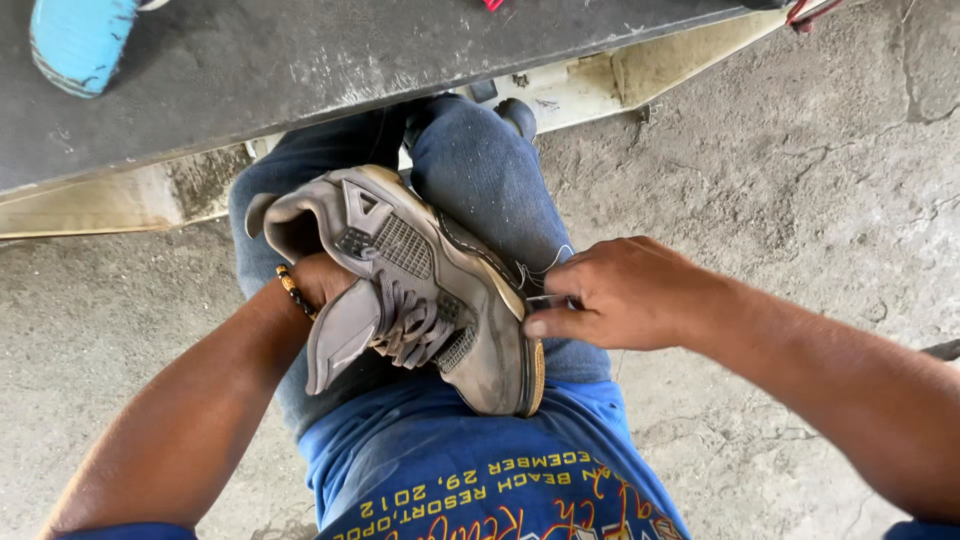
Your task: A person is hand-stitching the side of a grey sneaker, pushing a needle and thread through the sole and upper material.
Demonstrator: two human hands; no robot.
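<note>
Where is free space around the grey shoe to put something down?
Bare concrete floor lies beside the right hand, and more beside the left forearm. The dark workbench top is bare between the blue object and its far edge. The lap is crowded: the worn grey sneaker and the left hand fill it.

A high-top sneaker (430,290) is laid across the lap on the jeans (480,170), with the left hand (320,280) pushed inside it, the right hand (620,295) pressed against its sole edge, and a workbench (300,60) set beyond the knees.
</note>
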